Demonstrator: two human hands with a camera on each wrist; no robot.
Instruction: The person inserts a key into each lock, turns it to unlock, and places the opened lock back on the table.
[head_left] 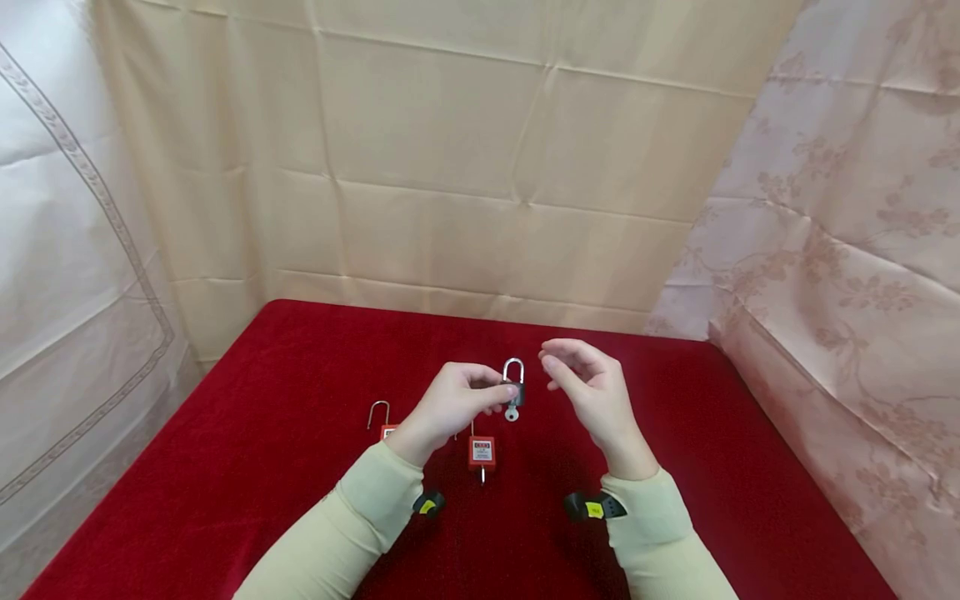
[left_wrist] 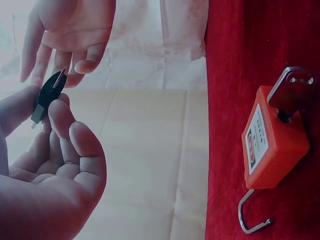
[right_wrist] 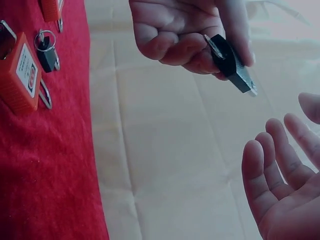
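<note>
My left hand (head_left: pixel 457 400) pinches a small black padlock (head_left: pixel 517 393) between thumb and fingers, above the table. Its silver shackle points up, and a key (head_left: pixel 512 414) sticks out of its bottom. To the right of the lock, my right hand (head_left: pixel 596 392) is raised with relaxed, slightly bent fingers and holds nothing. In the right wrist view, those fingers (right_wrist: pixel 253 165) are apart from the black padlock (right_wrist: pixel 230 65). Below the hands lies a red padlock (left_wrist: pixel 275 142) with a white label, a key in it and its shackle end free.
A second red padlock (head_left: pixel 387 431) with a raised shackle lies at the left, partly hidden by the left arm. Another black padlock (right_wrist: pixel 47 60) with a key ring rests between the red ones. A red cloth (head_left: pixel 300 375) covers the table; beige curtains (head_left: pixel 450 167) hang behind.
</note>
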